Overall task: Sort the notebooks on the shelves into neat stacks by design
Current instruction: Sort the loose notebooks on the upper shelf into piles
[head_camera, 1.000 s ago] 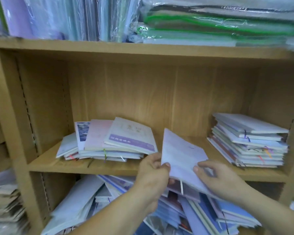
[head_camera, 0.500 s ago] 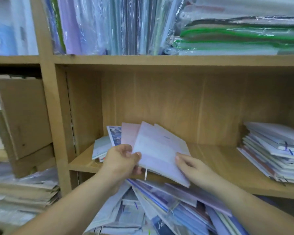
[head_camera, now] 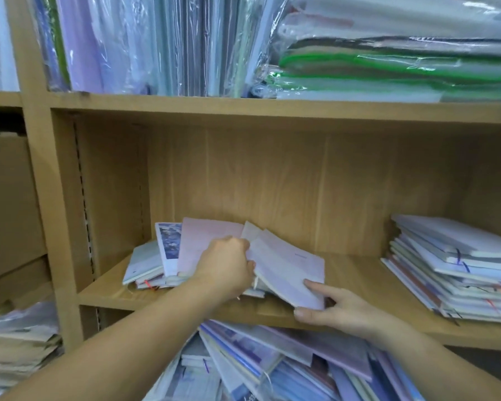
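Observation:
A pale lilac notebook (head_camera: 287, 267) lies tilted on the left stack (head_camera: 168, 256) on the middle shelf (head_camera: 359, 279). My left hand (head_camera: 226, 264) grips its left edge, over the stack's pink cover (head_camera: 206, 241). My right hand (head_camera: 336, 309) pinches its lower right corner between thumb and forefinger. A second stack of pale notebooks (head_camera: 457, 267) sits at the shelf's right end. A jumbled heap of notebooks (head_camera: 272, 366) fills the shelf below.
The upper shelf holds plastic-wrapped upright packs (head_camera: 156, 44) and flat green-edged packs (head_camera: 388, 68). A cardboard box (head_camera: 9, 204) sits in the left bay, with papers (head_camera: 18, 348) piled beneath it. Bare wood shows between the two stacks.
The lilac notebook has gone up from above the lower heap and leftward onto the left stack, both hands moving with it. The view has shifted left.

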{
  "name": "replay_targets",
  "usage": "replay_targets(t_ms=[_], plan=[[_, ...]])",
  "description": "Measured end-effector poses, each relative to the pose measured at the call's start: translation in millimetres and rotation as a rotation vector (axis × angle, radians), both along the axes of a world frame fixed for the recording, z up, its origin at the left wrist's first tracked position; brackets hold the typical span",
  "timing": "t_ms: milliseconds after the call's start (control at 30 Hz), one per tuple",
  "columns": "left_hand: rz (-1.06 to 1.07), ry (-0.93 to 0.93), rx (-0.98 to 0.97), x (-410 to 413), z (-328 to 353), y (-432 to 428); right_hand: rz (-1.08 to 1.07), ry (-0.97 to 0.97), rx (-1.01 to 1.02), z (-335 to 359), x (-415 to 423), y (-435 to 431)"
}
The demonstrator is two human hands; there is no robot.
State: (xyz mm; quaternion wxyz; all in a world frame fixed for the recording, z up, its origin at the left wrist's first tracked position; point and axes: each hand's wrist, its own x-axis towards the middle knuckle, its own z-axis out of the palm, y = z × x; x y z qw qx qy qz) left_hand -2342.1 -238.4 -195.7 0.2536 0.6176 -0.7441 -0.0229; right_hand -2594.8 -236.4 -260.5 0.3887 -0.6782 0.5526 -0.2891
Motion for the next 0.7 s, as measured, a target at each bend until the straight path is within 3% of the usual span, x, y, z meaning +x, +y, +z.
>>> replay_targets(t_ms=[133,300,367,433,567,633,700], plan=[[0.079,0.021,0.086,-7.2,3.4,-10.3,-0.048,0.000,-0.029,-1.7,-5.5,-0.7],[0.104,0.419,0.210,-31.7,7.4,-15.6,-0.098,-0.049,-0.005,-2.7,-11.2,4.1],[0.074,0.496,0.226,-48.2,-0.6,-8.8,-0.108,-0.077,0.028,-0.4,-16.6,11.3],[0.060,0.469,0.215,-62.5,-12.3,3.6,-0.110,-0.056,-0.009,-0.2,-25.5,20.6],[-0.017,0.438,0.228,-75.7,-43.9,18.9,-0.076,0.178,-0.155,-7.4,-43.8,42.8],[-0.127,0.325,0.360,-72.8,-50.3,24.2,-0.084,0.246,-0.178,-9.7,-51.5,48.1],[-0.219,0.103,0.280,-61.1,-46.6,27.1,-0.117,0.257,-0.172,-10.5,-56.3,51.9]])
